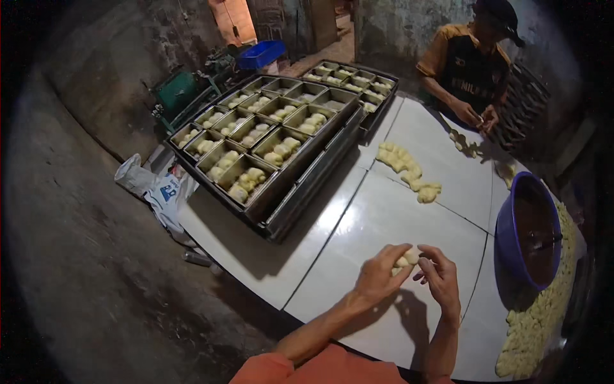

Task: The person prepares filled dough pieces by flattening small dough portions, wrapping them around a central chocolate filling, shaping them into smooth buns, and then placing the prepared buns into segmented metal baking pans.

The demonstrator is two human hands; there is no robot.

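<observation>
Above the white tiled table [384, 224], near its front edge, my left hand [380, 276] is closed around a small piece of pale dough [407, 257]. My right hand [440, 280] has its fingertips at the dough's other side, thumb and fingers curved in; part of the dough is hidden by my fingers. Farther back on the tiles lies a curved row of dough pieces [403, 165]. To the left, a stacked rack of metal loaf pans [272, 150] stands on the table, many pans holding several rounded dough pieces [281, 150].
At right stand a purple basin [508, 224] of brown liquid and a long dough mass [537, 326] along the table edge. Another pan rack [358, 80] is at the back. A co-worker [470, 70] handles dough across the table. A blue crate [260, 54] and green machine [176, 96] are behind.
</observation>
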